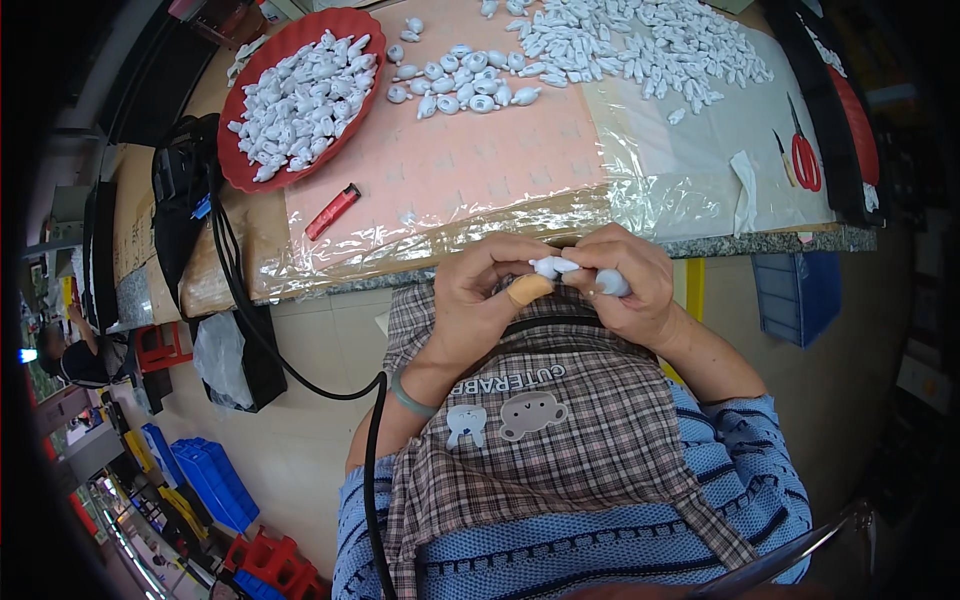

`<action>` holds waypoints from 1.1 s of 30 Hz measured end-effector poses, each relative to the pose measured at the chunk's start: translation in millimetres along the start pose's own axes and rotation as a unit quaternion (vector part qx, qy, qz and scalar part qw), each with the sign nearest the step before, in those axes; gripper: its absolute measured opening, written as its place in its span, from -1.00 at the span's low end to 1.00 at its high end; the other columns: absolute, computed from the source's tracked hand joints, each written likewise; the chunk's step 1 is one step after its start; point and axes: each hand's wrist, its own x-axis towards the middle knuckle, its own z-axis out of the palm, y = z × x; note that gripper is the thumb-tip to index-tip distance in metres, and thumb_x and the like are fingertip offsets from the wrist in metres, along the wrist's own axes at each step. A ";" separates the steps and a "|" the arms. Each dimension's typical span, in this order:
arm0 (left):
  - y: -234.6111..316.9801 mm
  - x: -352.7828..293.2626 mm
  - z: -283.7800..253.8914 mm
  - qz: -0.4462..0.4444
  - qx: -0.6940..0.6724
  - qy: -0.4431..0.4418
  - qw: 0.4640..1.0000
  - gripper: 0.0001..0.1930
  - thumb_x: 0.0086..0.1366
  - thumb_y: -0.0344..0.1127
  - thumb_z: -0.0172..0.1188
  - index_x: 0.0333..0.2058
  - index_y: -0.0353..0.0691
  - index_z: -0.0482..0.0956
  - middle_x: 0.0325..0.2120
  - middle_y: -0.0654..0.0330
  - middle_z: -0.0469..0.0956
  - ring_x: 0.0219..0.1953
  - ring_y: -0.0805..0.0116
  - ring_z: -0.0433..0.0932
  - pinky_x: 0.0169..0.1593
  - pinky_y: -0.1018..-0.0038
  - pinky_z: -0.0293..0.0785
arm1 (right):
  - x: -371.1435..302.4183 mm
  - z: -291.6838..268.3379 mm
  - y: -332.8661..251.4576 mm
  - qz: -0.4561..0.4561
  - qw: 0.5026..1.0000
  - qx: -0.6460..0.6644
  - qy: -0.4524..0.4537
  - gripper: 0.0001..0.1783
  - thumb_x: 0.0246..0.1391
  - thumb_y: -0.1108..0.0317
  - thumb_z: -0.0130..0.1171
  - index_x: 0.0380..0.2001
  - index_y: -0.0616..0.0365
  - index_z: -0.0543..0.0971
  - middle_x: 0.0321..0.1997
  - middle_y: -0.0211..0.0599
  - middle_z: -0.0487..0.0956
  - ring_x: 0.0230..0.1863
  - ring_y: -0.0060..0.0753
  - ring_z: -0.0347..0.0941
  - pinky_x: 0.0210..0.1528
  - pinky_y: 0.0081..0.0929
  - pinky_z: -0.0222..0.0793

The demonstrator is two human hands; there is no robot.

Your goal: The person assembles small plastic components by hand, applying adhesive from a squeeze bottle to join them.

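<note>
Both hands meet just below the table edge, over my checked apron. My left hand (487,290), with a tan plaster on the thumb, pinches a small white plastic piece (553,266) from the left. My right hand (628,280) grips the same piece from the right, and a pale rounded tip (612,284) pokes out between its fingers. A grey-green band circles my left wrist. Past the hands lie a small group of white pieces (462,82) and a bigger heap (640,42) on the pink mat.
A red bowl (248,170) full of white pieces stands at the table's left. A red lighter (333,211) lies on the plastic-covered pink mat (480,170). Red scissors (804,158) lie at the right. A black cable (300,378) hangs down. Blue crates (215,480) sit on the floor.
</note>
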 end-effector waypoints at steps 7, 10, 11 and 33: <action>-0.1 3.0 -2.6 -0.116 -0.091 0.023 0.989 -0.69 0.18 -0.57 0.22 -0.08 -0.39 0.46 -0.21 0.09 0.55 -0.14 0.37 0.56 -0.02 0.51 0.51 | 13.2 -3.3 -3.4 0.062 0.997 0.026 -0.041 -0.76 -0.12 0.55 0.34 -0.31 0.27 0.58 -0.39 -0.16 0.57 -0.42 -0.35 0.52 -0.41 -0.52 0.40; 8.1 6.4 -1.5 -0.149 -0.152 0.028 0.977 -0.71 0.23 -0.51 0.16 -0.06 -0.38 0.44 -0.23 0.08 0.56 -0.17 0.34 0.57 -0.06 0.52 0.53 | 14.0 -4.5 -3.8 0.116 0.990 0.072 -0.032 -0.74 -0.12 0.56 0.33 -0.28 0.28 0.57 -0.34 -0.20 0.57 -0.37 -0.43 0.51 -0.37 -0.56 0.41; 10.8 7.0 -1.3 -0.166 -0.195 0.017 0.967 -0.72 0.27 -0.47 0.11 -0.04 -0.37 0.43 -0.23 0.07 0.56 -0.19 0.32 0.58 -0.08 0.53 0.53 | 14.1 -5.5 -3.5 0.115 0.990 0.073 -0.032 -0.74 -0.12 0.56 0.33 -0.28 0.28 0.57 -0.34 -0.20 0.57 -0.37 -0.43 0.51 -0.37 -0.56 0.41; 1.0 5.7 -7.6 -0.230 -0.415 -0.006 0.880 -0.62 0.36 -0.26 -0.03 0.02 -0.45 0.37 -0.26 -0.06 0.52 -0.26 0.24 0.57 -0.11 0.45 0.53 | 5.5 -10.8 4.5 0.133 0.990 0.055 -0.006 -0.73 -0.09 0.64 0.26 -0.24 0.26 0.57 -0.35 -0.28 0.56 -0.35 -0.49 0.48 -0.30 -0.60 0.40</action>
